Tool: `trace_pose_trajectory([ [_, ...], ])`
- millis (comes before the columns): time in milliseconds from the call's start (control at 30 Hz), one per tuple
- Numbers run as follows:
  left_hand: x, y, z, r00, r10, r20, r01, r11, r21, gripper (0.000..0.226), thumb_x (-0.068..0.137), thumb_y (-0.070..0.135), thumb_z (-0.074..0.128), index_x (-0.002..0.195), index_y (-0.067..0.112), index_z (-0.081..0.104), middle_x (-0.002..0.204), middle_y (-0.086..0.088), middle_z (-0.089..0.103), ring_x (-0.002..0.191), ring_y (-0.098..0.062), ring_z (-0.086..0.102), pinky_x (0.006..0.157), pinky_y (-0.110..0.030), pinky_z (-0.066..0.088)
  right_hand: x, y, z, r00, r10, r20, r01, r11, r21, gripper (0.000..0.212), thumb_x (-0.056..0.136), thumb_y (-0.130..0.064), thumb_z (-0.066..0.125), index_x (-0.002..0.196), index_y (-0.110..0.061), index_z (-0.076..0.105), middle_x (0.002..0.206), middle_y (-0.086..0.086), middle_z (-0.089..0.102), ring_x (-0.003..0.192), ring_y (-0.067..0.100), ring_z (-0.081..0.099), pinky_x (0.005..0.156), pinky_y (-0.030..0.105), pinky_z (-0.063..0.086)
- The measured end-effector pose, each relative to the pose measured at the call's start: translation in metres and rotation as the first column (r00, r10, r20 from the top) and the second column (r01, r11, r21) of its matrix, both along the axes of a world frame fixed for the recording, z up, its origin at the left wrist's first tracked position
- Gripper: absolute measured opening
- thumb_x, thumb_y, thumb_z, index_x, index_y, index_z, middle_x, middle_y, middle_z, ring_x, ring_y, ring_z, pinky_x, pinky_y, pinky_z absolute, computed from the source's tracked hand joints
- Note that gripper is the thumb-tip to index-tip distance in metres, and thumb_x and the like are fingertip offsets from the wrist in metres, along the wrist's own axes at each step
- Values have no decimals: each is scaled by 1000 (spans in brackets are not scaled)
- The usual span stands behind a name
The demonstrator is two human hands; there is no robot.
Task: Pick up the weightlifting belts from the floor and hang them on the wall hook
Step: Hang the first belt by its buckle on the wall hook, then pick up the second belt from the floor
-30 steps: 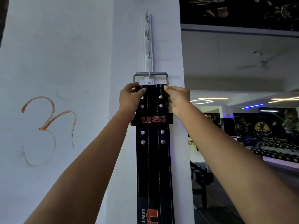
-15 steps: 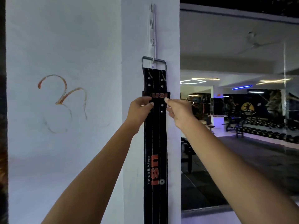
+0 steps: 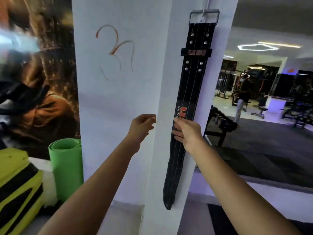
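Observation:
A long black weightlifting belt (image 3: 191,85) with red USI lettering hangs straight down the white pillar. Its metal buckle (image 3: 204,15) sits over the white wall hook (image 3: 205,7) at the top. My left hand (image 3: 142,126) floats off to the left of the belt, fingers loosely curled, holding nothing. My right hand (image 3: 187,131) is in front of the belt's middle with its fingers spread; whether they rest on the belt I cannot tell. The belt's tip ends near the pillar's base.
The white pillar (image 3: 118,99) bears an orange scrawl. A rolled green mat (image 3: 66,165) and a yellow-black pad (image 3: 18,189) stand at the lower left below a dark poster. A large mirror (image 3: 262,99) to the right reflects gym benches and a person.
Both hands slid down from the belt's upper part. The left hand let go and moved off to the left. The view swung down and left, bringing the mat and poster into sight.

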State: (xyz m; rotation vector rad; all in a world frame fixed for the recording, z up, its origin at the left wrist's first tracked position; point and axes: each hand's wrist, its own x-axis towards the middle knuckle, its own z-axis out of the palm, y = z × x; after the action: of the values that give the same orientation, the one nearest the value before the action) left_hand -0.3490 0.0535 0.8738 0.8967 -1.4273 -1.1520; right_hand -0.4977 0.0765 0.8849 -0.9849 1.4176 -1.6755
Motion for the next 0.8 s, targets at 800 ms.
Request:
trace_pose_trajectory([
  [800, 355, 150, -349, 812, 563, 152, -505, 549, 666, 14, 94, 24, 49, 104, 17, 57, 98, 0, 61, 76, -12, 57, 67, -28, 42, 376, 67, -344, 837, 517, 180, -501, 591, 632, 14, 81, -17, 64, 70, -20, 56, 73, 2, 58, 62, 18, 56, 55, 27, 44],
])
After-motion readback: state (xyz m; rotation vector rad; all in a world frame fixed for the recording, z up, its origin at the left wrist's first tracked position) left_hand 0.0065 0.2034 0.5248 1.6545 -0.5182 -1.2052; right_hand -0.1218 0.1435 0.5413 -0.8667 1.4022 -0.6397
